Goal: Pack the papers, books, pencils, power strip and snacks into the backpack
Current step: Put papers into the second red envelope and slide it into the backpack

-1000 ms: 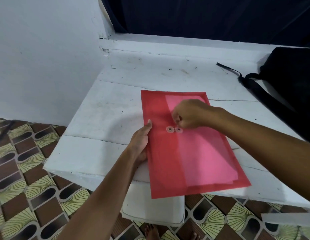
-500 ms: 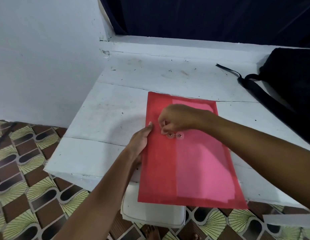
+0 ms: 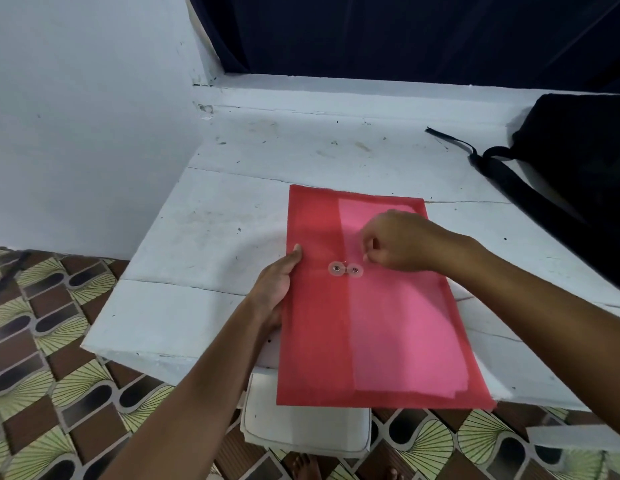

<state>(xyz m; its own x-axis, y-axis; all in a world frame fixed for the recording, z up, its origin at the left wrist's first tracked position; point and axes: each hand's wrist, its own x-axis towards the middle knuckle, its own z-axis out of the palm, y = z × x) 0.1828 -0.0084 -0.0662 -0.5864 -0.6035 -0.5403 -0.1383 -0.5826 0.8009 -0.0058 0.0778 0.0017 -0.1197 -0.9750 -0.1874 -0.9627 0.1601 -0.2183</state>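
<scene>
Red translucent plastic makes up the document envelope (image 3: pixel 367 306) lying flat on the white table (image 3: pixel 197 237), its near end hanging past the table's near edge. Through its right part show the paler pink papers (image 3: pixel 402 306) inside. Near the envelope's middle sit two clear round string-tie buttons (image 3: pixel 345 269), side by side.

From the head view, the left hand (image 3: pixel 277 285) lies along the envelope's left edge, thumb on top of the plastic and the fingers tucked underneath, so it grips that edge. The right hand (image 3: pixel 395 242) hovers just right of the buttons with its fingers curled and thumb and forefinger pinched together; they seem to pinch a thin string, though it is too fine to make out for sure.

At the far right of the table rests the black backpack (image 3: pixel 578 174), well apart from the envelope, with a black strap (image 3: pixel 488 164) trailing out to its left. Below the table's near edge, under the envelope's overhang, a white cushion (image 3: pixel 301 424) lies on the patterned tile floor (image 3: pixel 59 375). White wall (image 3: pixel 76 116) stands to the left, a dark curtain (image 3: pixel 405 32) at the far side.
</scene>
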